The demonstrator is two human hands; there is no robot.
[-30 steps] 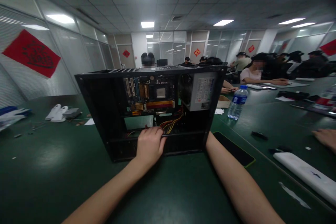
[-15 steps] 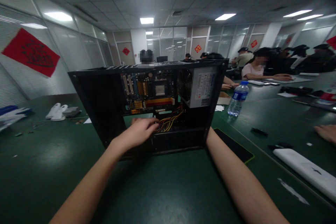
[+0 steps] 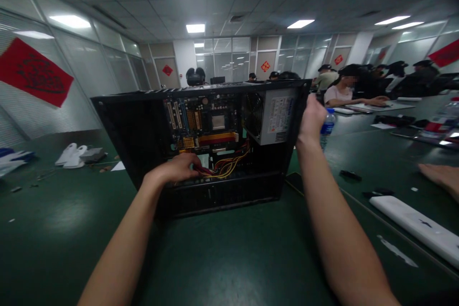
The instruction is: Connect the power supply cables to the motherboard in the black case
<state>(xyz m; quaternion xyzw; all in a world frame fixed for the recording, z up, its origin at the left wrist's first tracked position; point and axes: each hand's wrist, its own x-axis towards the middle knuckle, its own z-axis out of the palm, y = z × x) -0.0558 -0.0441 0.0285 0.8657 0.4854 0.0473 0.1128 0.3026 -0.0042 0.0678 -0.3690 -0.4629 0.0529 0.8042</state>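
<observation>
A black computer case [image 3: 222, 196] stands on the table in front of me with its side open. Inside it are a motherboard [image 3: 201, 119] and a silver power supply [image 3: 281, 117] with a fan, at the upper right. Red, yellow and dark cables [image 3: 233, 165] run down from the power supply. My left hand [image 3: 179, 166] is inside the lower part of the case, its fingers closed on the end of the cable bundle. My right hand [image 3: 312, 117] is beside the upper right edge of the case, blurred, its fingers mostly hidden.
A water bottle [image 3: 328, 126] stands behind my right hand. On the right lie a white power strip [image 3: 416, 224] and another person's hand [image 3: 439, 177]. White objects [image 3: 71, 155] lie on the left of the green table [image 3: 211, 258]. Several people sit further back.
My right hand has risen from behind the lower right of the case to its upper right edge. My left hand has moved slightly left, drawing the cables along.
</observation>
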